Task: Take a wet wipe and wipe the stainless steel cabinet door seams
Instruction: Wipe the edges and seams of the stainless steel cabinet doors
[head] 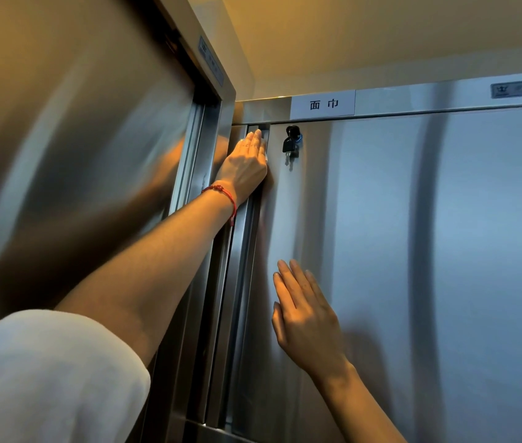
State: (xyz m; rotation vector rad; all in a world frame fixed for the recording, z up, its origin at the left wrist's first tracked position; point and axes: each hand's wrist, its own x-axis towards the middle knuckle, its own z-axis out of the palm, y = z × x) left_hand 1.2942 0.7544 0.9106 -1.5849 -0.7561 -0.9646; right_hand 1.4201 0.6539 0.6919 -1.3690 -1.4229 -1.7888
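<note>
My left hand [246, 164], with a red string bracelet at the wrist, lies with straight fingers against the top of the vertical door seam [246, 238] of the stainless steel cabinet door [397, 251]. A sliver of white wet wipe [266, 157] shows at the hand's right edge; the rest of it is hidden under the palm. My right hand [304, 314] rests flat on the door lower down, just right of the seam, fingers straight and pointing up.
A black key [291, 145] hangs in the lock just right of my left hand. A white label [323, 104] sits on the frame above the door. Another steel cabinet door [77, 155] stands at the left, meeting this one at the corner.
</note>
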